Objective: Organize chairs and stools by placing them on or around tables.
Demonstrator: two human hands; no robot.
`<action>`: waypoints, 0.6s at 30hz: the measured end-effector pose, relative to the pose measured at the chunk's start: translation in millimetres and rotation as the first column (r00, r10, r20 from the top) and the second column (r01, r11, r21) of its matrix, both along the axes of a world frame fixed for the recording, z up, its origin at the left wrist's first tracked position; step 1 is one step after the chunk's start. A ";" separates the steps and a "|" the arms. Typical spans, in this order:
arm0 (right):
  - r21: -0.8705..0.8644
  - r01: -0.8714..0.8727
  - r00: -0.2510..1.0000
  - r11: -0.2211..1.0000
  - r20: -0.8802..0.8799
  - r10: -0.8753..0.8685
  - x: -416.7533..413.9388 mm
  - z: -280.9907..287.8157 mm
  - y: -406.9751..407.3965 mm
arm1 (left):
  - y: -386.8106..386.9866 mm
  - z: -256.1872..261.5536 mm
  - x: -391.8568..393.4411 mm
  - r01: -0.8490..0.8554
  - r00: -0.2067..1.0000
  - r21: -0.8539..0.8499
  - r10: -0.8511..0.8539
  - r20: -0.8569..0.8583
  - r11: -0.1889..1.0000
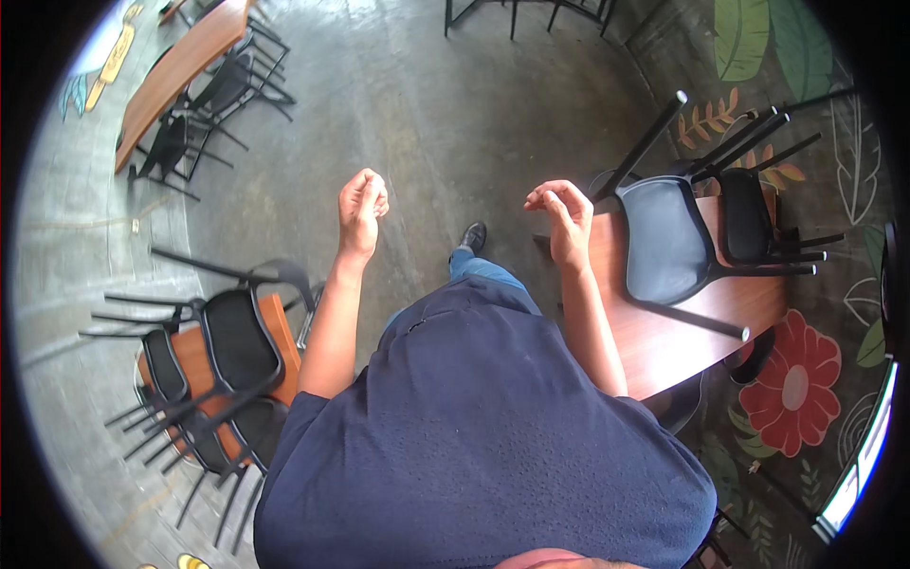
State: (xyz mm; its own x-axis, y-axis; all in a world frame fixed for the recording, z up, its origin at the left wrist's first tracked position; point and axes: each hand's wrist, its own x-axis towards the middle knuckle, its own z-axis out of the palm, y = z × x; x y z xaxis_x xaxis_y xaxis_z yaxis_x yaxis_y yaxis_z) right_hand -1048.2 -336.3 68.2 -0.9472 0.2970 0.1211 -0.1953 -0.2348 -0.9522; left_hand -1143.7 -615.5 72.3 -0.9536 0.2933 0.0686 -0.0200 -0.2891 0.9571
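Note:
My left hand is raised in front of me, its fingers curled into a loose fist with nothing visible in it. On the other side, my right hand is held up at about the same height, fingers bent in and the thumb close against them. It also appears to hold nothing. Nearest to the right hand is a wooden table, with an upturned black chair resting on its top. Bare floor shows between the two hands.
At left, several upturned black chairs lie on another wooden table. Farther off stand a long wooden table and black chairs. My shoe is on the concrete floor. A painted wall bounds the right.

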 end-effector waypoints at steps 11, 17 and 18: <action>-0.064 0.201 0.974 0.978 0.119 -0.193 -87.9 -6.1 99.0 | 201.4 20.8 -168.3 0.430 0.903 -0.020 -0.429 0.036 0.903; -0.032 0.453 0.864 0.891 0.264 -0.429 -98.6 -33.8 121.3 | 330.4 4.2 -230.7 0.808 0.588 0.005 -0.806 0.071 0.590; -0.015 0.494 0.834 0.869 0.291 -0.469 -101.5 -39.3 123.9 | 353.8 2.4 -239.3 0.853 0.521 -0.013 -0.851 0.064 0.522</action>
State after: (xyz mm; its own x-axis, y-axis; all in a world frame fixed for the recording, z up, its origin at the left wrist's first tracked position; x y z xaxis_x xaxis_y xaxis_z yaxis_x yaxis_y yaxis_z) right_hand -1149.7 -212.3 28.9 -0.6733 0.7210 -0.1641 -0.0450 -0.2614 -0.9642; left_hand -1383.0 -261.7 74.8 -0.2485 0.9686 0.0033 -0.2781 -0.0746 0.9576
